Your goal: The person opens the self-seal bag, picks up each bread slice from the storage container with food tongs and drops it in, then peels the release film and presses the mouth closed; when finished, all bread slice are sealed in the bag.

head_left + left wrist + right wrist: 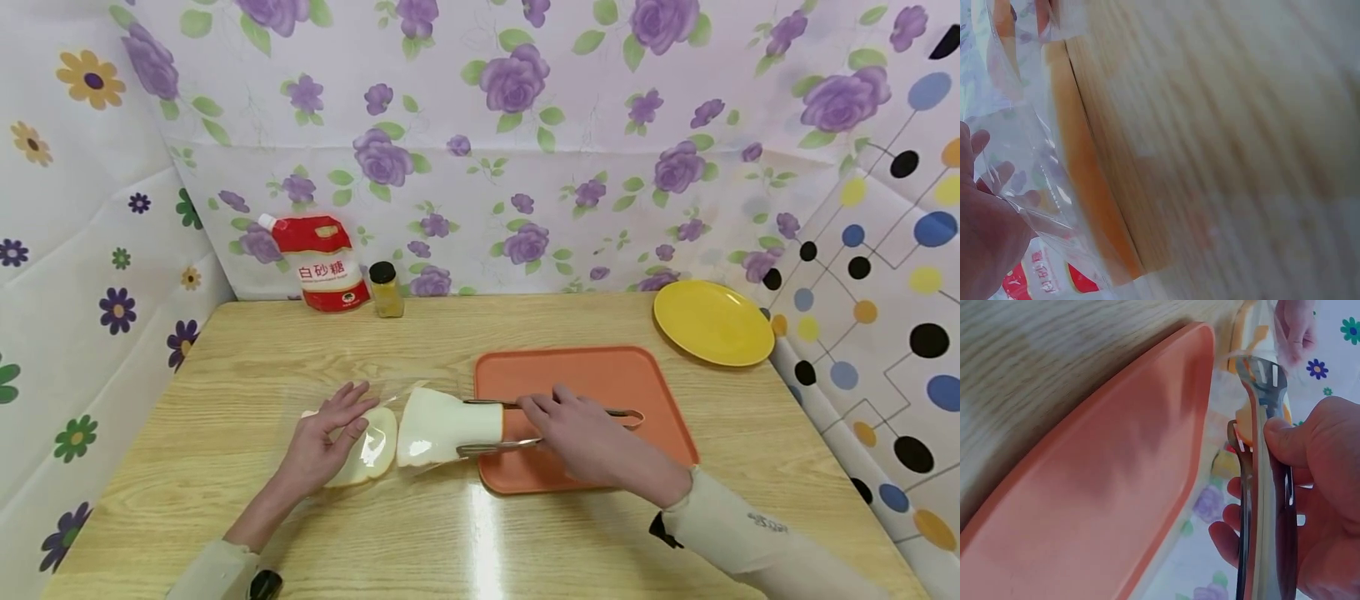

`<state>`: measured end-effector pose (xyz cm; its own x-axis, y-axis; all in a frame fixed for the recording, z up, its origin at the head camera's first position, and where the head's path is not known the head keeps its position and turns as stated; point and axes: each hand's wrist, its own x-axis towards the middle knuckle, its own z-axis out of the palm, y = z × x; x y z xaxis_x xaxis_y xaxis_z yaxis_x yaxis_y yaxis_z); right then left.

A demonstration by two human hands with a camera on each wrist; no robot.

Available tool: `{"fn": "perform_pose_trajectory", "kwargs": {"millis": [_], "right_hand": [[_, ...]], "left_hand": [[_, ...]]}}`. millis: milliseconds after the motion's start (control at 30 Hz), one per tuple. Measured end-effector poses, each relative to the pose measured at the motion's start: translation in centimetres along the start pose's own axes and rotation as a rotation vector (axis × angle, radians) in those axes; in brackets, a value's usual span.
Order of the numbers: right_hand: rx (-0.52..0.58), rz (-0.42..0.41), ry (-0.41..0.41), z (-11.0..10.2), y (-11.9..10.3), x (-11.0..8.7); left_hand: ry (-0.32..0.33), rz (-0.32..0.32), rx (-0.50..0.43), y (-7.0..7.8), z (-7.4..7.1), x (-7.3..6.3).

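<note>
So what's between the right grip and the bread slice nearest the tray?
Metal tongs: their two arms run from the right grip to the bread slice, with the orange tray showing beneath. The head view shows it.

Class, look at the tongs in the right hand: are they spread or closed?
Spread: the tongs have their tips apart in the head view, with a bread slice between them.

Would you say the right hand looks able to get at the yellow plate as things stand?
Probably yes: nothing upright stands between the right hand, over the orange tray, and the yellow plate. That hand grips the metal tongs, though, so it would likely need to release them first.
</note>
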<state>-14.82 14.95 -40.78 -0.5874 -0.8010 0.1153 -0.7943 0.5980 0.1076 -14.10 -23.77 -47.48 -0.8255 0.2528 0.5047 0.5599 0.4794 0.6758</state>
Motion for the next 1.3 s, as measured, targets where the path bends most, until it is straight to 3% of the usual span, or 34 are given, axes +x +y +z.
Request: {"fn": "perform_pose_trajectory", "kwargs": {"millis": [433, 900, 1300], "right_hand": [[0.031, -0.093, -0.010, 1.3, -0.9, 3.9], [0.027, -0.091, -0.086, 1.5, -2.4, 6.8], [0.033, -0.116, -0.087, 1.8, -3.6, 8.5]], "left_hand": [[0.003, 0.001, 0.004, 0.4, 0.0, 0.1], [0.000, -0.009, 0.011, 0.2, -0.2, 0.2], [0.010, 0.008, 0.035, 0.3, 0.0, 0.2]]}}
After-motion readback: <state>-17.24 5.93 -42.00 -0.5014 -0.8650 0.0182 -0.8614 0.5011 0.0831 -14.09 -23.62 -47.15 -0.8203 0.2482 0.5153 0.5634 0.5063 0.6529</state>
